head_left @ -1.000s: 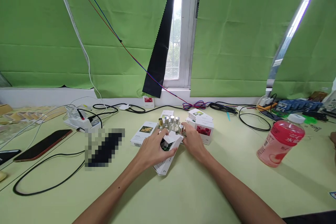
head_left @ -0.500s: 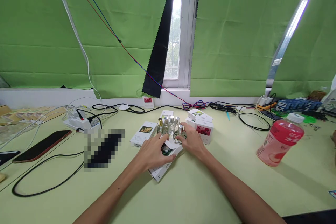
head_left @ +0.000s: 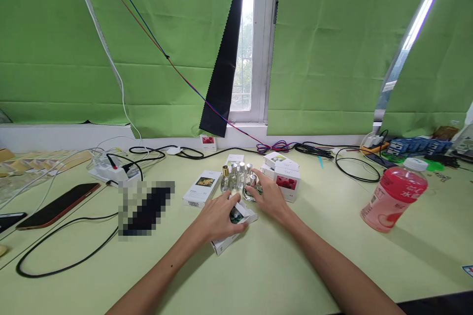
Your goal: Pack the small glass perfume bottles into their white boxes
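Observation:
My left hand [head_left: 220, 217] is closed round a white box [head_left: 226, 243] with a dark green picture, which lies slanted on the table with its flap end toward the bottles. With its fingers, my right hand [head_left: 269, 197] grips a small glass bottle [head_left: 253, 188] with a silver cap. Just behind stand several glass bottles [head_left: 234, 177], one gold-capped and the others silver-capped. A white box with a yellow flower picture [head_left: 202, 188] lies to the left. White boxes, one with a red picture [head_left: 287, 183], are at the right of my right hand.
A pink-labelled bottle [head_left: 393, 197] stands on the right of the table [head_left: 314, 266]. Phones, one with a red edge [head_left: 59, 205], a power strip [head_left: 114, 172] and looping black cable lie left. More cables [head_left: 314, 151] run along the back wall.
The white box's flap end has opened out a little beside my left hand. My right hand and the small bottle have barely moved, and the view has shifted slightly.

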